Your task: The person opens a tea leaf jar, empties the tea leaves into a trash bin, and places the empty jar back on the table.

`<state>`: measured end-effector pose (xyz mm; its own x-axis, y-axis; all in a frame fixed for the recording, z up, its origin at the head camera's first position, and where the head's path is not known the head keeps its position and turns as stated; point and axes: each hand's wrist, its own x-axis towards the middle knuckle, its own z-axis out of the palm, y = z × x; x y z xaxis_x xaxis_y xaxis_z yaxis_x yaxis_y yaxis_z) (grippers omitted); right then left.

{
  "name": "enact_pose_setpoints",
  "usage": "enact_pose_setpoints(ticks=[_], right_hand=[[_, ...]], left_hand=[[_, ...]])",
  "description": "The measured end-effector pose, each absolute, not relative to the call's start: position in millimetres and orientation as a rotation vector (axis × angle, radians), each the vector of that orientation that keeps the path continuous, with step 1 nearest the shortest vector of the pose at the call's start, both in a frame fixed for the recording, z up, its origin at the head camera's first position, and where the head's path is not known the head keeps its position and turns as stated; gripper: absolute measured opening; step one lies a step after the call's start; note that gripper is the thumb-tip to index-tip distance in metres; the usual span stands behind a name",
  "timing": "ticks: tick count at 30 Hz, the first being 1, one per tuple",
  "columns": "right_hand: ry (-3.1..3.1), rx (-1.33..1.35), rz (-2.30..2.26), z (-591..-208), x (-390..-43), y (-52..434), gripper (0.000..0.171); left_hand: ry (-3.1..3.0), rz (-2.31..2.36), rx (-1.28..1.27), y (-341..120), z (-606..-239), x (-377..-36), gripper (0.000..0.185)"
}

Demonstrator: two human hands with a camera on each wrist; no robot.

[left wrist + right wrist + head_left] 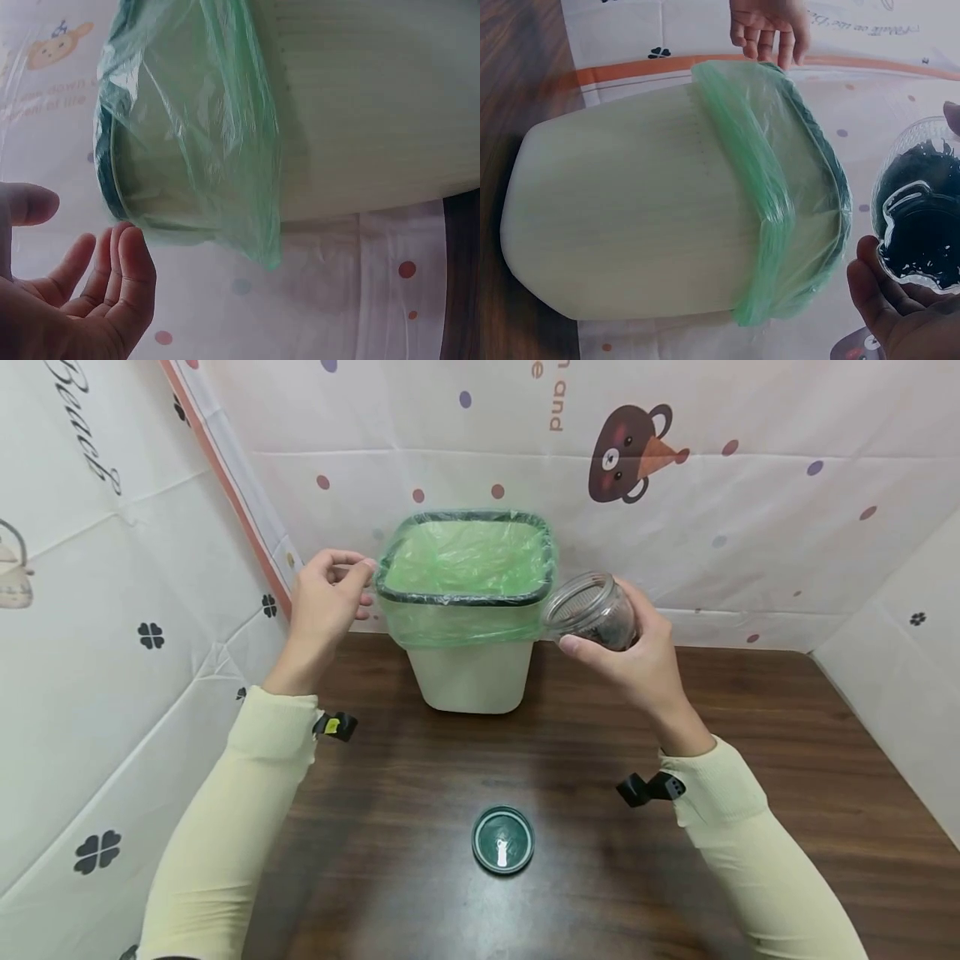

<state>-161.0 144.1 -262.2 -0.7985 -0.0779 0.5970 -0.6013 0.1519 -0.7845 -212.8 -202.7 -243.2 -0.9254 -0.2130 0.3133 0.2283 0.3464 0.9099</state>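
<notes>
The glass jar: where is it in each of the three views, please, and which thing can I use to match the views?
Head view: the glass jar is right of centre, held tilted by the right hand, beside the bin.
Left wrist view: the jar is not in it.
Right wrist view: the jar is at the right edge, with dark contents.
Shared landmark: the green bag over the bin's rim.

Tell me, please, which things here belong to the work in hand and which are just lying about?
In use:
- glass jar with dark contents, held tilted in right hand
- lined bin
- left hand at the bin's rim

Lying about:
- green lid on the table
</notes>
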Motion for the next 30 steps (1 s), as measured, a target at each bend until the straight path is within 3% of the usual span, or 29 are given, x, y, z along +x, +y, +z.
enact_pose_setpoints(ticks=[11,21,30], right_hand=[[-2.023,0.601,1.659,-253,-164,139,0.061],[-2.039,0.537,1.638,-269,-193,146,0.072],[-2.062,0.487,1.679,-269,-197,145,0.073]], left_hand=[[-2.231,-1.527,0.026,-206,-243,-231,0.032],[-2.341,-1.426,0.057,-203,-243,-242,0.040],[-2.371,-1.518,0.088,-197,-242,-250,0.043]])
